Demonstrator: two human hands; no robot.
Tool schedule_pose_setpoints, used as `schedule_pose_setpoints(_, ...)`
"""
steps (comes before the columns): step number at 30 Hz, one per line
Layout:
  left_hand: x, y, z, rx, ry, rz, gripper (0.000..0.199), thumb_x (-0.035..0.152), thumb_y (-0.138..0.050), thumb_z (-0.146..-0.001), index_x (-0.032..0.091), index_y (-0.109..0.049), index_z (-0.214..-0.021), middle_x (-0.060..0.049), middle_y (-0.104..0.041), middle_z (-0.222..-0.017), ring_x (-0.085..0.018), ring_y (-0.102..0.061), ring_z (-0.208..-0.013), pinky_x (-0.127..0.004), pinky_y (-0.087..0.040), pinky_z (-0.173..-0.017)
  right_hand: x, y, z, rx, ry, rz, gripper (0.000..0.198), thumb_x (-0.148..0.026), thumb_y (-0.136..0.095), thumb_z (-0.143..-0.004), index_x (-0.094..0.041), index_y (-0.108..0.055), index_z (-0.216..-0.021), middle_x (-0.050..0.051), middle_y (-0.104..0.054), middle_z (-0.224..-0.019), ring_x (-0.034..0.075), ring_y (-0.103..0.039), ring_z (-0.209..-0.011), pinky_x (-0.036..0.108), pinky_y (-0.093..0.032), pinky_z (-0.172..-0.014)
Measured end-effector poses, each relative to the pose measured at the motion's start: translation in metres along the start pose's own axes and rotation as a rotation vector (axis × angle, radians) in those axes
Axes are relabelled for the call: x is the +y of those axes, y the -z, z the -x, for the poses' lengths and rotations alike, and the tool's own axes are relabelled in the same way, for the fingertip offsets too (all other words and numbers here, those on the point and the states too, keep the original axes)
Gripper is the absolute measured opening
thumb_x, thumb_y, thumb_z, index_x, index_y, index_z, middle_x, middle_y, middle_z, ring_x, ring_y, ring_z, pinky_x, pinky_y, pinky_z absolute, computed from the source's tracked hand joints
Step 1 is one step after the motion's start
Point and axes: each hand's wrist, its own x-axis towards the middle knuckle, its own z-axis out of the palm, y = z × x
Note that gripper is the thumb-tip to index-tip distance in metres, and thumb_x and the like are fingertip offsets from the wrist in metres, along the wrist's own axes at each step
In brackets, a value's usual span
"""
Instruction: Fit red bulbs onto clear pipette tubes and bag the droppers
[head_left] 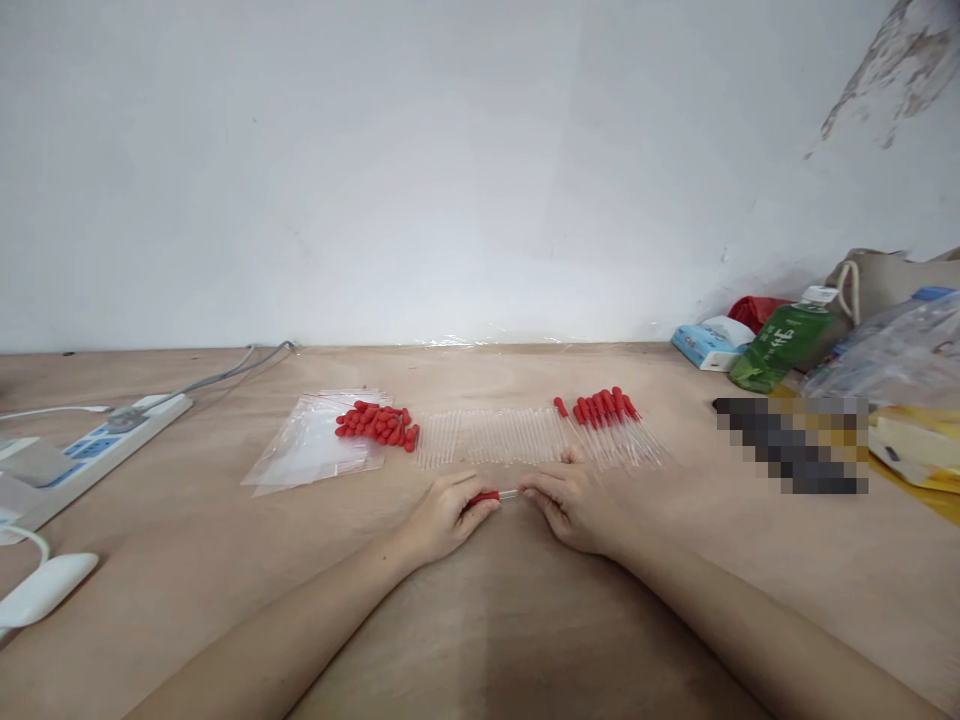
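Note:
Between my hands is a dropper, its red rubber bulb (486,497) in my left hand (450,510) and its clear glass tube (509,494) in my right hand (568,500). Both sets of fingers are closed on it, and it lies level just above the table. Behind my hands a row of clear glass tubes (495,436) lies side by side. Left of that row is a heap of loose red bulbs (375,424), resting on clear plastic bags (315,450). To the right lie several droppers with red bulbs (600,408) fitted on their tubes.
On the left are a white power strip (112,440) with cables and a white plug-like piece (52,588). A tissue pack (709,345), a green bottle (784,340), plastic bags (900,345) and a blurred dark object (787,445) occupy the right. A wall (450,180) bounds the wooden table.

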Motion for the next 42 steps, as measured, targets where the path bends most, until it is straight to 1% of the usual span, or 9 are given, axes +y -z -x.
schedule_pose_setpoints(6, 0.0, 0.0, 0.001, -0.023, -0.056, -0.027, 0.023, 0.028, -0.039, -0.089, 0.017, -0.059, -0.087, -0.005, -0.061, -0.078, -0.015, -0.054, -0.071, -0.025, -0.043, -0.065, -0.003, -0.003, 0.003, -0.083, -0.118, -0.102, 0.023, -0.018, -0.037, -0.087, -0.02, -0.06, -0.084, 0.001, -0.067, -0.076, 0.012, -0.056, -0.066, 0.029, -0.028, -0.07)
schedule_pose_setpoints(10, -0.002, 0.004, -0.001, -0.05, -0.111, -0.07, 0.022, 0.026, -0.038, -0.089, 0.017, -0.058, -0.093, -0.006, -0.061, -0.085, -0.016, -0.055, -0.078, -0.027, -0.044, -0.07, -0.006, 0.002, 0.0, -0.139, -0.094, -0.09, 0.024, -0.019, -0.035, -0.088, -0.02, -0.059, -0.083, 0.0, -0.066, -0.074, 0.012, -0.055, -0.064, 0.03, -0.03, -0.071)
schedule_pose_setpoints(16, -0.009, 0.006, -0.005, 0.132, -0.084, -0.128, 0.025, 0.026, -0.043, -0.087, 0.02, -0.053, -0.109, -0.007, -0.058, -0.099, -0.018, -0.053, -0.092, -0.031, -0.043, -0.08, -0.006, 0.01, -0.006, -0.119, -0.102, 0.068, 0.022, -0.025, -0.042, -0.084, -0.018, -0.06, -0.074, 0.004, -0.063, -0.075, 0.015, -0.055, -0.071, 0.03, -0.031, -0.071)
schedule_pose_setpoints(20, -0.022, 0.021, -0.008, 0.37, 0.119, -0.493, 0.02, 0.032, -0.049, -0.082, 0.019, -0.06, -0.094, -0.008, -0.059, -0.09, -0.024, -0.05, -0.088, -0.039, -0.038, -0.077, 0.016, 0.02, -0.01, -0.025, -0.404, 0.029, 0.023, -0.031, -0.044, -0.081, -0.019, -0.059, -0.068, 0.001, -0.061, -0.066, 0.014, -0.054, -0.062, 0.025, -0.033, -0.062)
schedule_pose_setpoints(23, -0.038, 0.039, -0.01, 0.428, 0.239, -0.738, 0.02, 0.032, -0.05, -0.08, 0.018, -0.062, -0.088, -0.011, -0.058, -0.091, -0.028, -0.047, -0.09, -0.042, -0.034, -0.075, 0.04, 0.028, -0.014, 0.046, -0.704, 0.082, 0.027, -0.036, -0.044, -0.079, -0.019, -0.058, -0.062, 0.001, -0.06, -0.061, 0.014, -0.054, -0.058, 0.025, -0.032, -0.056)
schedule_pose_setpoints(27, -0.055, 0.052, -0.009, 0.403, 0.277, -0.85, 0.021, 0.034, -0.051, -0.079, 0.018, -0.065, -0.08, -0.012, -0.058, -0.092, -0.03, -0.045, -0.092, -0.044, -0.031, -0.077, 0.062, 0.029, -0.019, 0.027, -0.858, 0.235, 0.031, -0.04, -0.044, -0.076, -0.019, -0.058, -0.058, 0.003, -0.061, -0.06, 0.018, -0.055, -0.062, 0.028, -0.032, -0.06)
schedule_pose_setpoints(34, -0.062, 0.048, -0.009, 0.381, 0.271, -0.91, 0.022, 0.029, -0.049, -0.08, 0.018, -0.064, -0.07, -0.011, -0.059, -0.088, -0.029, -0.046, -0.089, -0.044, -0.03, -0.075, 0.069, 0.013, -0.017, -0.005, -0.902, 0.331, 0.029, -0.038, -0.044, -0.076, -0.02, -0.058, -0.057, 0.005, -0.062, -0.064, 0.021, -0.057, -0.072, 0.035, -0.032, -0.078)
schedule_pose_setpoints(38, -0.063, 0.047, -0.01, 0.349, 0.272, -0.909, 0.02, 0.024, -0.045, -0.081, 0.016, -0.062, -0.074, -0.013, -0.06, -0.086, -0.029, -0.047, -0.087, -0.043, -0.029, -0.074, 0.071, 0.011, -0.015, -0.01, -0.898, 0.335, 0.033, -0.041, -0.043, -0.077, -0.019, -0.057, -0.058, 0.005, -0.063, -0.065, 0.021, -0.058, -0.072, 0.036, -0.03, -0.078)
schedule_pose_setpoints(42, -0.064, 0.045, -0.01, 0.266, 0.3, -0.957, 0.019, 0.02, -0.042, -0.083, 0.012, -0.06, -0.082, -0.014, -0.06, -0.087, -0.028, -0.048, -0.086, -0.041, -0.028, -0.073, 0.069, 0.011, -0.015, 0.076, -0.874, 0.333, 0.031, -0.044, -0.043, -0.077, -0.02, -0.057, -0.065, 0.003, -0.064, -0.067, 0.021, -0.058, -0.072, 0.036, -0.03, -0.077)
